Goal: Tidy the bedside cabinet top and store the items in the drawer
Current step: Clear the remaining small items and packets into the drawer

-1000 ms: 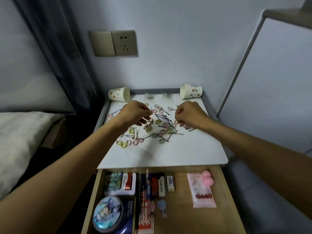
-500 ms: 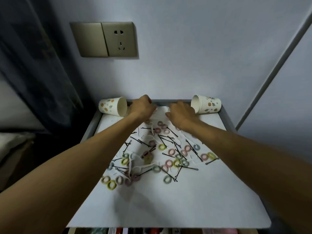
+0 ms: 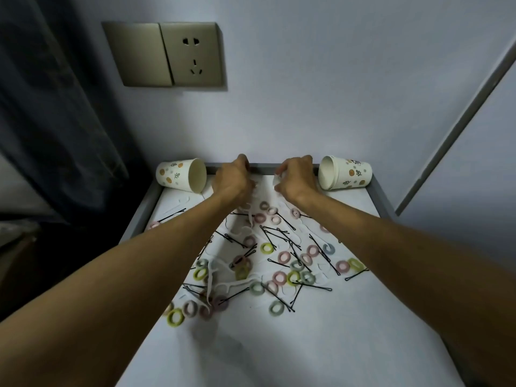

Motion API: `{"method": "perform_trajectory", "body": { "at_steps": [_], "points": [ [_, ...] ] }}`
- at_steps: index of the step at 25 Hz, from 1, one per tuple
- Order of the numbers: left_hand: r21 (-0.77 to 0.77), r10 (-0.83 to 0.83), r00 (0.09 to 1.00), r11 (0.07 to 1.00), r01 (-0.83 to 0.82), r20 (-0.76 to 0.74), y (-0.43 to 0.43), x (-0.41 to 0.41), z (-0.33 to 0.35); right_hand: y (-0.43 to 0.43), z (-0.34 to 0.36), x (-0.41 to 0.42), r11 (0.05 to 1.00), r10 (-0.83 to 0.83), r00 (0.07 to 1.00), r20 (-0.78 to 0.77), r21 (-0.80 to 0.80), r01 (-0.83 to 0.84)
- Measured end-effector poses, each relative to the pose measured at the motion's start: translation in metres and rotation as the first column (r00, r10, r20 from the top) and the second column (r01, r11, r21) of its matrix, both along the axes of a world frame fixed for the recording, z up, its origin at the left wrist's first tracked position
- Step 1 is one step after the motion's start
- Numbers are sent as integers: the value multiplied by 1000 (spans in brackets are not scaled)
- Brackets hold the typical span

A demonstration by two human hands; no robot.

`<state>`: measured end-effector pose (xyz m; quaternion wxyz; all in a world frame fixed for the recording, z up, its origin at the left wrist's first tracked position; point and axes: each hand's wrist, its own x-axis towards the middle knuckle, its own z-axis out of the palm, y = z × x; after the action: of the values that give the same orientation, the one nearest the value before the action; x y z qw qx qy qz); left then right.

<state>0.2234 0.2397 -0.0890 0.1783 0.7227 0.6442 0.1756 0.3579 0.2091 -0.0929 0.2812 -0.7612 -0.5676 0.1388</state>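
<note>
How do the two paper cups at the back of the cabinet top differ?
The left cup lies in the back-left corner, mouth opening rightward; the right cup lies back-right, mouth opening leftward. A small gap separates the left cup from the left hand; the right cup's rim sits right beside the right hand. Both lie on their sides, cream with dotted prints.

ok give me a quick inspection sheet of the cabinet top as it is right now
surface: white cabinet top, grey rim
job's things: coloured hair ties, black hairpins, white floss picks, mixed in one heap; drawer not in view
clutter: left paper cup and right paper cup, both on their sides at back corners
hands: left hand and right hand, fingers curled by back rim; contents unclear
cables: nothing seen
surroundings: wall socket, dark curtain at left
</note>
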Motion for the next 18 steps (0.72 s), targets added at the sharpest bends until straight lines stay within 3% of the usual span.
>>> {"method": "perform_trajectory", "body": {
  "at_steps": [5, 8, 11, 16, 18],
  "points": [
    [31, 1, 970, 999, -9, 242, -13, -1, 16, -33, 17, -9, 988, 48, 975, -216, 157, -14],
    [74, -43, 916, 997, 15, 399, -45, -16, 36, -86, 33, -15, 969, 125, 895, -429, 248, -17],
    [-41, -48, 803, 995, 89, 594, -102, -41, 54, -152, 49, -23, 956, 177, 787, -591, 292, 4],
    [-239, 26, 682, 946, 220, 730, -222, -73, 61, -247, 61, -39, 967, 225, 668, -709, 247, -64],
    [-303, 66, 634, 913, 273, 770, -265, -82, 62, -283, 64, -50, 969, 237, 662, -711, 219, -112]
  ]
}}
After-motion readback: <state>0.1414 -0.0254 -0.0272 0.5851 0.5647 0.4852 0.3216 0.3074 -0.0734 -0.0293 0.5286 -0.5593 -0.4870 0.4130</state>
